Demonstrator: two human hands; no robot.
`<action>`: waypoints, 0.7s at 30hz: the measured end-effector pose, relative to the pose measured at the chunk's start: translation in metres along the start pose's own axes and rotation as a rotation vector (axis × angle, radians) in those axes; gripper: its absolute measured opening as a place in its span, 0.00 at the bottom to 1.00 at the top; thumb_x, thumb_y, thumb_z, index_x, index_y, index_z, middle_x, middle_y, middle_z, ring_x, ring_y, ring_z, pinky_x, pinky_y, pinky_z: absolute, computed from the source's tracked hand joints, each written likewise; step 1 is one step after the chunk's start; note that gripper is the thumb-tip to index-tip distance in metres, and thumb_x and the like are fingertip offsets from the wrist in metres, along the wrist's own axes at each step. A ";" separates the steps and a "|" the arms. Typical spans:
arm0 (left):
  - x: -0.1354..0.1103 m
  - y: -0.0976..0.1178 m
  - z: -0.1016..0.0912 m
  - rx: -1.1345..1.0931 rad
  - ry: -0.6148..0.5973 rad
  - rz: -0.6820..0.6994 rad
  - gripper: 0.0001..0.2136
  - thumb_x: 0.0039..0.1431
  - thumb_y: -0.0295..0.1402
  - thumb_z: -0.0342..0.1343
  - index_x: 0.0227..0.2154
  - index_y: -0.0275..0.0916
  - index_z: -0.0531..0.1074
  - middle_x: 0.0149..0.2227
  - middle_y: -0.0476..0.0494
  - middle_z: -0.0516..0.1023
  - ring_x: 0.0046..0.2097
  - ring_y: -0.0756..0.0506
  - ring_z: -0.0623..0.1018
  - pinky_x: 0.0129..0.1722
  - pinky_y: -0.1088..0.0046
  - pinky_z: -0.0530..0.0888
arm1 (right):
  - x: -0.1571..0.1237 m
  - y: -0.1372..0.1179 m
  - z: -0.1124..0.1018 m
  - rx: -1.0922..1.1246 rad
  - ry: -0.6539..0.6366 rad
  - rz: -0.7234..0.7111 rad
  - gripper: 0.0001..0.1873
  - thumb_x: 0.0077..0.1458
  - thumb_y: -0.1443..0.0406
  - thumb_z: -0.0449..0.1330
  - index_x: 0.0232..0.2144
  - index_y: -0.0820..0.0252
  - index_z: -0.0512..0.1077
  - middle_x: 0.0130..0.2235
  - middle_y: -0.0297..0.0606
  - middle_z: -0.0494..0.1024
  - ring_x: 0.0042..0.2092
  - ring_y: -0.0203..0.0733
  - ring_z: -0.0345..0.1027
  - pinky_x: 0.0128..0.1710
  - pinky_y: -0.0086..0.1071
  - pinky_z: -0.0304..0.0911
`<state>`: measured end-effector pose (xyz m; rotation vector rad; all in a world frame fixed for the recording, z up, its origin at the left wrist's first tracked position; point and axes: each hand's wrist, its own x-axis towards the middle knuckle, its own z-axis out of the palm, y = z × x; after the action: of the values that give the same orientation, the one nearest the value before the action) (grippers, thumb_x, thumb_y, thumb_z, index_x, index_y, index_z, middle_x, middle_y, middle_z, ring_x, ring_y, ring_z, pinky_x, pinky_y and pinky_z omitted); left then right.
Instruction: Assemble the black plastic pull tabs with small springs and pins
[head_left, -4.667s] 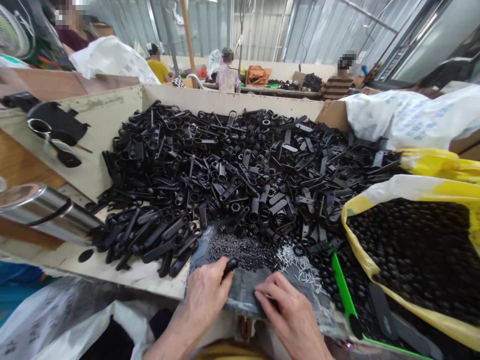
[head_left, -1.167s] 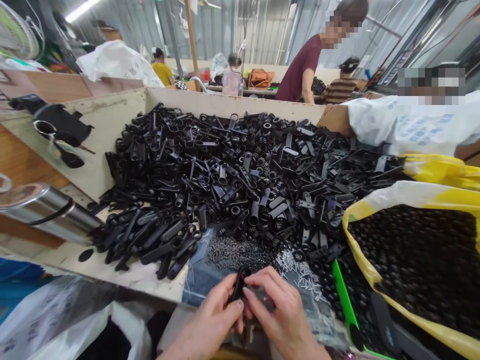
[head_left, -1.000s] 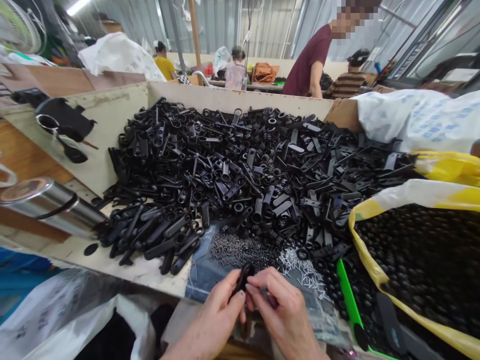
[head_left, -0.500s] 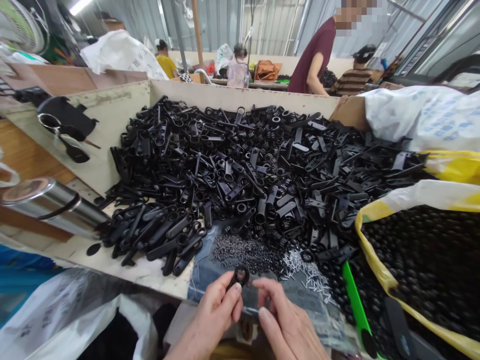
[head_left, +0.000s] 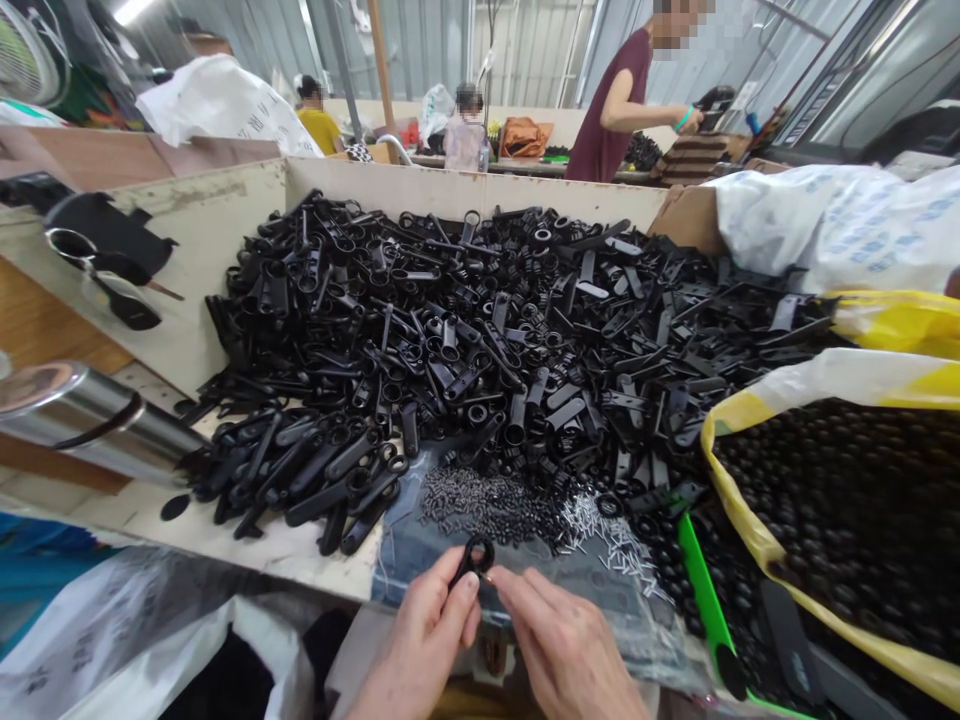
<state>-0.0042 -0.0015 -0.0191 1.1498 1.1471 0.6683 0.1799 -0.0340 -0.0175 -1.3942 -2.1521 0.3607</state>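
black plastic ring-ended piece [head_left: 474, 558] is getting pinched in the left hand [head_left: 427, 640], right hand [head_left: 562, 640] is hovering beside it, grip unclear, and a big heap [head_left: 450, 340] is remaining in the bin [head_left: 465, 190].

1. One camera, worn on the person's head, looks forward and down from above the left hand [head_left: 424, 640] and right hand [head_left: 562, 650].
2. Both hands sit very near the lens, along the bottom edge of the frame.
3. Just beyond them, the cream-painted wooden bin [head_left: 465, 185] of black plastic parts [head_left: 450, 350] fills the middle of the view.
4. The wide view reaches well past the bin to a far corrugated grey metal wall [head_left: 525, 60], high in the frame.
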 end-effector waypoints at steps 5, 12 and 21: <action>-0.003 0.015 0.002 0.123 -0.005 -0.002 0.29 0.65 0.61 0.48 0.41 0.36 0.73 0.22 0.55 0.64 0.27 0.48 0.64 0.31 0.71 0.61 | 0.002 0.000 -0.003 -0.008 -0.068 0.001 0.22 0.64 0.76 0.47 0.55 0.59 0.70 0.39 0.41 0.82 0.34 0.44 0.81 0.33 0.30 0.72; 0.002 0.001 0.009 0.049 0.095 -0.008 0.23 0.65 0.56 0.53 0.37 0.38 0.75 0.21 0.54 0.65 0.25 0.48 0.64 0.27 0.72 0.61 | 0.005 -0.005 -0.002 -0.150 -0.111 0.042 0.24 0.57 0.79 0.50 0.52 0.59 0.72 0.33 0.37 0.80 0.29 0.43 0.79 0.26 0.30 0.67; 0.009 -0.003 0.011 0.016 0.257 -0.070 0.15 0.53 0.48 0.67 0.33 0.43 0.77 0.27 0.46 0.80 0.31 0.41 0.77 0.32 0.70 0.72 | 0.025 -0.025 0.003 -0.455 -0.219 0.033 0.17 0.53 0.80 0.60 0.44 0.64 0.74 0.30 0.41 0.80 0.26 0.46 0.76 0.17 0.32 0.63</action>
<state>0.0087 0.0013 -0.0245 1.0525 1.4054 0.7690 0.1516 -0.0220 -0.0001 -1.7012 -2.5006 0.0308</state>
